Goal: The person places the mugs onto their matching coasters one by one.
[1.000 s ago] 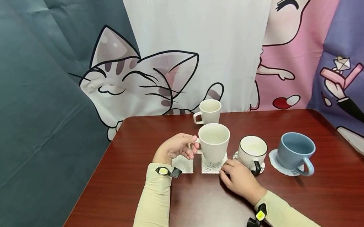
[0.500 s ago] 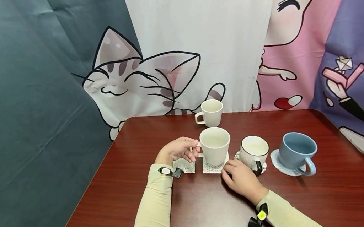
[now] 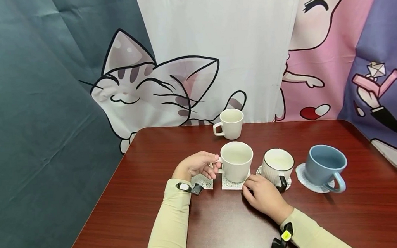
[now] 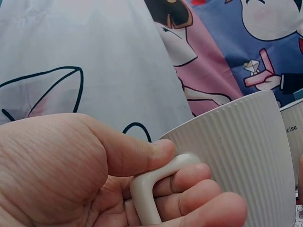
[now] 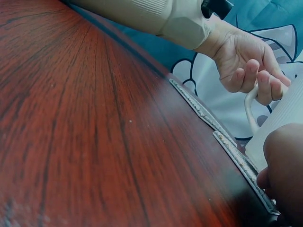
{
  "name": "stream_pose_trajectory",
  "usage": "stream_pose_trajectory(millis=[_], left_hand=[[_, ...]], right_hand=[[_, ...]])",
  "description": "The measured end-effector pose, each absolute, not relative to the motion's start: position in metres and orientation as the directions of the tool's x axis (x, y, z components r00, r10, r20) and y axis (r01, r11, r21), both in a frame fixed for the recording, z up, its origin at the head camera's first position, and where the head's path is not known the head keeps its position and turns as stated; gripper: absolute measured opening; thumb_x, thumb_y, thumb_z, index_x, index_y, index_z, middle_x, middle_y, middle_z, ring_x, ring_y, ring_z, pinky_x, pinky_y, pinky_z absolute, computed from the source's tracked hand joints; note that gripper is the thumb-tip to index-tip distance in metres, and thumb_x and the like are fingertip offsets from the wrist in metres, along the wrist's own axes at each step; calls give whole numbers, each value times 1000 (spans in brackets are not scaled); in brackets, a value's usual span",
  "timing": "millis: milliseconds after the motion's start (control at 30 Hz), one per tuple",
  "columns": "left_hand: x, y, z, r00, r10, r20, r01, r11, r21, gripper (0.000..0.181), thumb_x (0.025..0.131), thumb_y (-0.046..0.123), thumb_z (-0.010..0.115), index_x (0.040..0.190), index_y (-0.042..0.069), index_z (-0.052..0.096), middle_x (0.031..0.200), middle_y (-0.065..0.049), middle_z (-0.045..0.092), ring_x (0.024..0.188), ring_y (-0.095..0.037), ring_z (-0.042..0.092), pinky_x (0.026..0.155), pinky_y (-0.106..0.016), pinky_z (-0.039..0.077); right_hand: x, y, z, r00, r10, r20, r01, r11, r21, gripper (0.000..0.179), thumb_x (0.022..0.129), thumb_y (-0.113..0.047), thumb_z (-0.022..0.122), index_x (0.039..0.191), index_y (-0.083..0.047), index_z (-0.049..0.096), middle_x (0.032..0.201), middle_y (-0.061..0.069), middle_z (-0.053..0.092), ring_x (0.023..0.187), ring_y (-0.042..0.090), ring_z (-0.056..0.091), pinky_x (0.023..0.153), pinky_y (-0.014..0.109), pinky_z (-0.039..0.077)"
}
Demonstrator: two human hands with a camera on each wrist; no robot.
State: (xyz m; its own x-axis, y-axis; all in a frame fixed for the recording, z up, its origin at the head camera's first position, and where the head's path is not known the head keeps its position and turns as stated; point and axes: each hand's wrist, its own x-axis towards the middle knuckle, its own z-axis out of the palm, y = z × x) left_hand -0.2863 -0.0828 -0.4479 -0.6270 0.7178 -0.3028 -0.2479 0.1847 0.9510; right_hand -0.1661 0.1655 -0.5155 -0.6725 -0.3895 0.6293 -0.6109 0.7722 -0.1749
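Observation:
My left hand (image 3: pixel 201 166) grips the handle (image 4: pixel 146 189) of a ribbed off-white mug (image 3: pixel 237 163), thumb on top and fingers curled through the loop. The mug is upright over a speckled square coaster (image 3: pixel 228 186); whether its base fully touches it I cannot tell. My right hand (image 3: pixel 264 196) rests by that coaster's near right corner, fingers loosely bent, most of them hidden in the right wrist view. Just right of it stands a white mug with a dark rim and black handle (image 3: pixel 276 164) on a round patterned coaster (image 3: pixel 288 184).
A blue mug (image 3: pixel 324 162) stands on a round pale coaster (image 3: pixel 306 181) at the right. Behind the held mug is a smaller off-white mug (image 3: pixel 232 124). Another speckled square coaster (image 3: pixel 204 183) lies beneath the left hand. A printed cloth (image 3: pixel 183 24) hangs behind the reddish table (image 3: pixel 122 223).
The left hand has lowered the ribbed mug toward the square coaster. The right hand stays at about the same place on the table. The view has shifted slightly.

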Motion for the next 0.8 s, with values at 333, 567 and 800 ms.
stream_pose_trajectory(millis=[333, 567, 800], left_hand=[[-287, -82, -451, -635, 702, -323, -254, 204, 945, 32, 108, 20, 45, 85, 7, 64, 70, -4, 63, 57, -15, 68, 56, -29, 56], [-286, -81, -446, -658, 676, -332, -180, 286, 941, 27, 105, 19, 50, 87, 6, 65, 72, -4, 64, 58, -17, 68, 53, -28, 55], [-285, -84, -440, -719, 632, -290, -42, 377, 925, 27, 103, 26, 57, 99, 1, 67, 81, -3, 64, 54, -9, 56, 52, -28, 52]], right_hand=[[-167, 165, -516, -680, -383, 625, -603, 777, -180, 12, 86, -13, 70, 74, -14, 68, 81, -4, 64, 78, 19, 62, 73, 38, 52], [-167, 166, -515, -679, -386, 625, -605, 776, -178, 11, 86, -13, 70, 75, -14, 68, 82, -3, 65, 79, 19, 63, 74, 38, 52], [-166, 165, -515, -678, -385, 626, -605, 776, -178, 11, 85, -12, 70, 74, -14, 68, 81, -3, 65, 79, 20, 63, 73, 38, 53]])
